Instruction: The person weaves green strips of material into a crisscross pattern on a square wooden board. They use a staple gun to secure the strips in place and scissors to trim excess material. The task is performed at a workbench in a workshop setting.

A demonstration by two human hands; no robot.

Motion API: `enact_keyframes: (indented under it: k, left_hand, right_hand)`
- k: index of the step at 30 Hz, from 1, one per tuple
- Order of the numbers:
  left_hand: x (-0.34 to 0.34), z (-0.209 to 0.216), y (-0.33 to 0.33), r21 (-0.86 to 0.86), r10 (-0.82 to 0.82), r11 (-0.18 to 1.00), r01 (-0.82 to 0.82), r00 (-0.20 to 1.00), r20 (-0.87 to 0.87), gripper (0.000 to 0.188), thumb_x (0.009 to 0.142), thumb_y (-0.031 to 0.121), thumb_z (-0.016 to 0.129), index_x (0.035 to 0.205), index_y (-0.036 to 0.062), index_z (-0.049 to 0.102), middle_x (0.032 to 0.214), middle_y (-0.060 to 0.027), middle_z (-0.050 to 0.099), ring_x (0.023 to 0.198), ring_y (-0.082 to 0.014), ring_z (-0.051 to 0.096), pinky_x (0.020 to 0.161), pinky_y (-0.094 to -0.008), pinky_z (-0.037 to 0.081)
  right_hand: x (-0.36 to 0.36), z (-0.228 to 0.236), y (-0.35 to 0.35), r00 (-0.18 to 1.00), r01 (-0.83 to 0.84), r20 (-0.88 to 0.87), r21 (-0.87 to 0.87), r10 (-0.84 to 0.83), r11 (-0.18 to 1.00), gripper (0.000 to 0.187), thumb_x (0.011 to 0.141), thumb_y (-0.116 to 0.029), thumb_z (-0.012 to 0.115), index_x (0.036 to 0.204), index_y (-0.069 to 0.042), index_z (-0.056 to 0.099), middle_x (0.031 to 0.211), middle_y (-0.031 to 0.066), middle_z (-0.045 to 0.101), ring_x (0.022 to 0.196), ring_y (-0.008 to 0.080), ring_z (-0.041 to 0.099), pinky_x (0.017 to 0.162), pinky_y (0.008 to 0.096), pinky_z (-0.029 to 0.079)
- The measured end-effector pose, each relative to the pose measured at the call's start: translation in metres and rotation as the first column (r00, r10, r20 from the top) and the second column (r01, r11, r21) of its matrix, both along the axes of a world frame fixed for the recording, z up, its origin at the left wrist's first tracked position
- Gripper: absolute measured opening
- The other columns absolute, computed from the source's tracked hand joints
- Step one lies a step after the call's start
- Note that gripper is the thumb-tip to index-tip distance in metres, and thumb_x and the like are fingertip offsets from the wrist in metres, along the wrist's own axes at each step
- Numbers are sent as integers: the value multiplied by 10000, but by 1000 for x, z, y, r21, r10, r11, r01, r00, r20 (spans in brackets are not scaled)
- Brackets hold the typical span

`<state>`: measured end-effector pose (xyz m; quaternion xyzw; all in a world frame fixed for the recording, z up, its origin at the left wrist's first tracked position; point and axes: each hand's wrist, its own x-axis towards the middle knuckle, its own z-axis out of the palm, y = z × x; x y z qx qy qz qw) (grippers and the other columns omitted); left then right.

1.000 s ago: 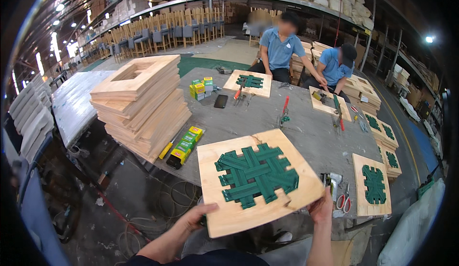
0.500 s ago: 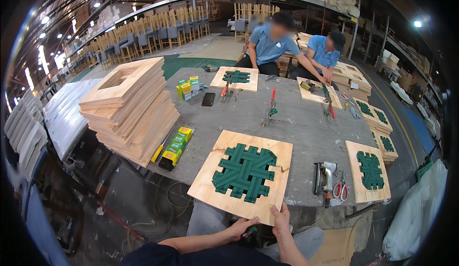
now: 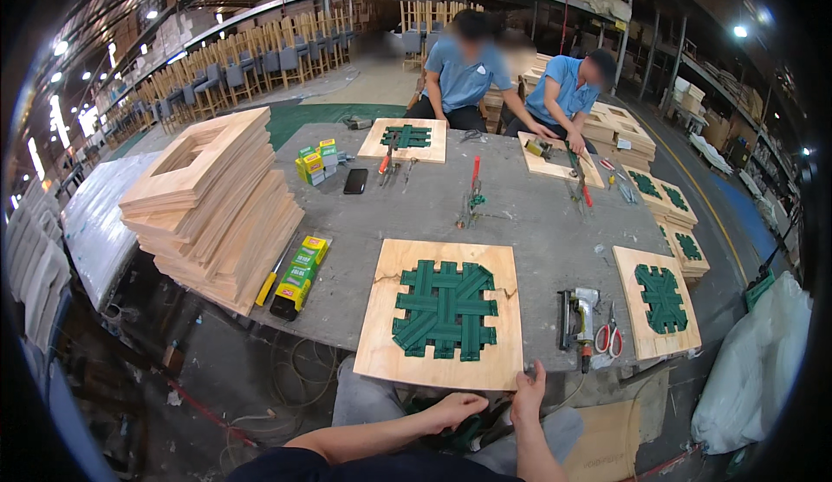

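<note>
A square plywood panel (image 3: 370,348) lies before me on the table's near edge. Green woven webbing straps (image 3: 446,310) cross its square opening. At the panel's near right corner, my right hand (image 3: 527,398) touches the wood, its fingers stretched up beside the edge and its thumb apart. My left hand (image 3: 458,410) is just below the near edge, off the panel, with its fingers curled together. What it holds, if anything, is hidden. Green strap material (image 3: 468,434) shows in my lap beneath the hands.
To the left rises a tall stack of plywood frames (image 3: 217,213), beside a green-yellow box (image 3: 301,276). A staple gun (image 3: 585,317), red-handled scissors (image 3: 609,335) and another webbed panel (image 3: 624,287) are at right. Two people in blue shirts (image 3: 459,70) work across the grey table (image 3: 416,209).
The panel has turned square to me and sits more on the table. My left hand has let go of its near edge. My right hand has stayed by the corner, fingers now more upright.
</note>
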<state>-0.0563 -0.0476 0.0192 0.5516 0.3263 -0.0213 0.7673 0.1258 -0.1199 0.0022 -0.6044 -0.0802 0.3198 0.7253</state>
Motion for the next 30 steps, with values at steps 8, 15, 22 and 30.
enact_keyframes:
  k: [8,15,22,30]
  left_hand:
    - [-16,36,82,370,314,855,-363,931,187,290,1024,263,662,1171,28,749,1066,-21,743,940,-100,637,858,-286,524]
    - [1,69,228,960,378,101,-259,903,204,223,1016,216,594,1181,111,702,905,-121,728,823,-279,711,738,-396,555]
    - [4,12,269,973,229,-227,50,973,4,279,960,189,579,1213,174,696,875,-66,651,877,-275,639,835,-462,482]
    - [0,3,274,977,203,-183,106,977,-68,342,920,180,601,1247,195,698,867,-30,594,864,-241,589,808,-426,446]
  right_hand:
    - [-7,-4,-16,972,-121,168,-246,165,962,524,1002,-102,613,1497,-57,447,1129,113,651,847,171,653,608,279,534]
    - [27,9,-12,713,84,665,-394,221,915,571,910,-101,710,1446,-48,522,1179,154,592,941,225,620,797,337,536]
    - [54,53,43,543,83,800,-354,255,932,446,903,-150,714,1321,-42,604,1105,154,616,937,289,628,831,404,520]
    - [110,114,251,158,-155,938,-286,309,946,269,985,-176,629,1218,-47,665,1116,177,677,1010,366,639,891,449,501]
